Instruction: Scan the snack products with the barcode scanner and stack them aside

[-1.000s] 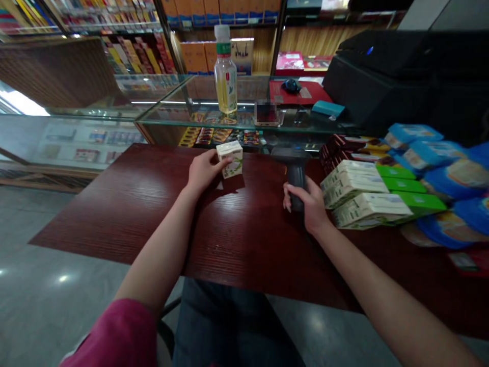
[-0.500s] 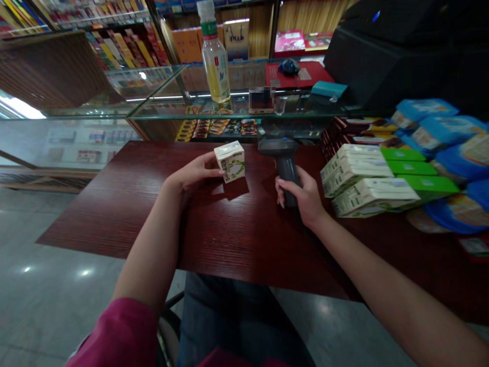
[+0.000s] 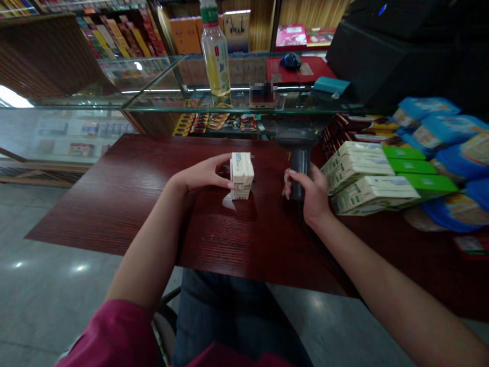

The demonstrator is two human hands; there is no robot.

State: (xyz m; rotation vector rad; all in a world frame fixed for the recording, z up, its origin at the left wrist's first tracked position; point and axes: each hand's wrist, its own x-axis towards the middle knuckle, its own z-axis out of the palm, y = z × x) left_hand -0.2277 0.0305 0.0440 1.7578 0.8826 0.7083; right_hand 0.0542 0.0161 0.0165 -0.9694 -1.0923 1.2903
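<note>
My left hand (image 3: 209,174) grips a small cream-coloured carton (image 3: 242,176) from its left side, thumb at the near edge and fingers behind it. The carton is upright over the dark red wooden table (image 3: 153,204); a narrow printed side faces me. Wrapped round the handle of a black handheld barcode scanner (image 3: 300,171) is my right hand (image 3: 311,191). The scanner's head is blurred and stands apart from the carton, to its right. Just right of that hand, several similar cream and green cartons (image 3: 370,193) lie in a group on the table.
Blue packages (image 3: 443,127) are piled at the far right. A glass counter (image 3: 160,104) runs behind the table, bearing a bottle of yellow drink (image 3: 216,61), a computer mouse (image 3: 290,61) on a red mat and a teal object (image 3: 331,85). A black machine (image 3: 382,66) stands at back right.
My left hand has turned the carton, so a narrow side now faces me instead of the printed green front, and moved it slightly right. The scanner in my right hand has shifted right, away from it.
</note>
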